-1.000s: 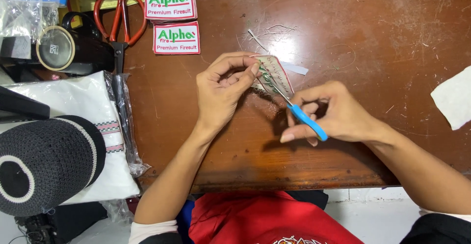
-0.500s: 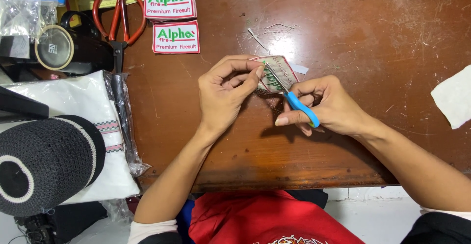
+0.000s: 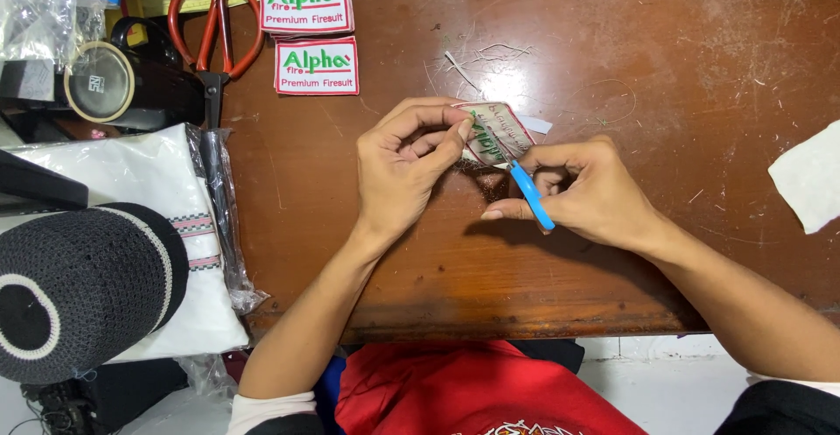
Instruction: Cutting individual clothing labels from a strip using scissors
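Item: embroidered patch (image 3: 500, 133), white with a red border and green lettering, held just above the brown wooden surface (image 3: 612, 41), between the two hands near its front edge. Judged light, thin and pliable, a stitched cloth piece that bends readily; not fragile, though loose threads may be pulled. Best taken by its edge, pinched flat between thumb and fingertip.

Left hand (image 3: 404, 168): closed on the patch's left edge, thumb and forefinger pinching it, the other fingers curled underneath.

Right hand (image 3: 588, 192): closed around a slim blue-handled tool (image 3: 531, 193), its metal tip laid on the face of the patch; whether a seam ripper or a small snip cannot be told.

Also listed: two matching patches (image 3: 316, 66) lying flat at the far left of the surface; red-handled scissors (image 3: 214, 28) beside them; thread scraps (image 3: 490, 54) behind the hands; white cloth piece (image 3: 809, 185) at the right edge.
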